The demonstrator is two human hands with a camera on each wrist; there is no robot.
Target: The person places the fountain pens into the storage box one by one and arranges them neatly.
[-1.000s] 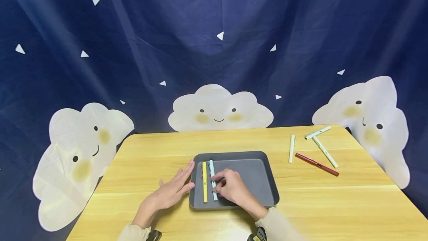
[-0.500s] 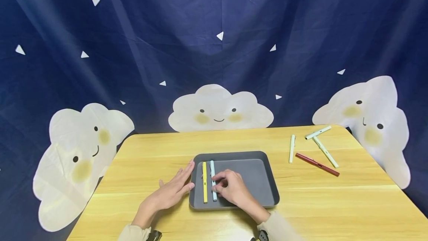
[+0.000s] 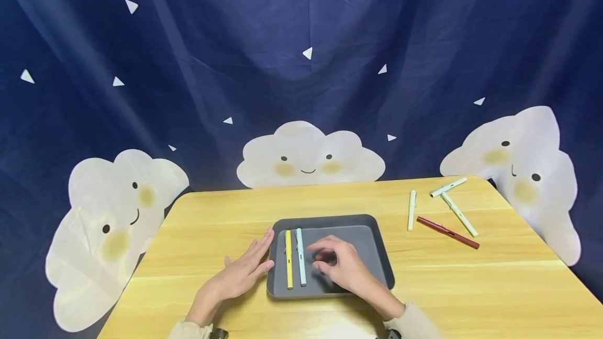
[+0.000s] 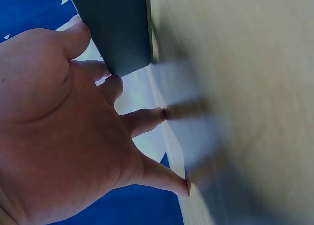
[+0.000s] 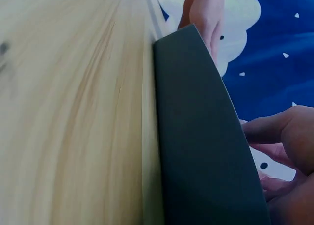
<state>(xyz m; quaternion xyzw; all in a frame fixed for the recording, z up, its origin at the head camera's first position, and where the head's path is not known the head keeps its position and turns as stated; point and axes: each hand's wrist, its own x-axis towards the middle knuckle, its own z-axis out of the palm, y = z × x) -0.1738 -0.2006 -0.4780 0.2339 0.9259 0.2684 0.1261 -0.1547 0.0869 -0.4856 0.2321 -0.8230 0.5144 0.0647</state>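
Note:
A dark grey tray (image 3: 348,221) lies on the wooden table. Inside, near its left wall, a yellow pen (image 3: 289,260) and a light blue pen (image 3: 301,258) lie side by side. My left hand (image 3: 237,273), fingers extended, touches the tray's left rim; in the left wrist view two fingertips of the hand (image 4: 78,122) meet the tabletop. My right hand (image 3: 344,266) is over the tray just right of the light blue pen, thumb and forefinger apart with nothing between them. In the right wrist view the tray's outer wall (image 5: 201,136) hides part of that hand (image 5: 294,146).
At the table's right, a dark red pen (image 3: 447,232) lies diagonally near a whitish pen (image 3: 412,211), a pale green pen (image 3: 459,214) and a pale mint pen (image 3: 447,187). A blue curtain (image 3: 226,41) with white clouds hangs behind the table (image 3: 216,213).
My right hand has let go of the light blue pen and drawn away to the right, its fingers spreading. The pen stays beside the yellow one; my left hand keeps its place.

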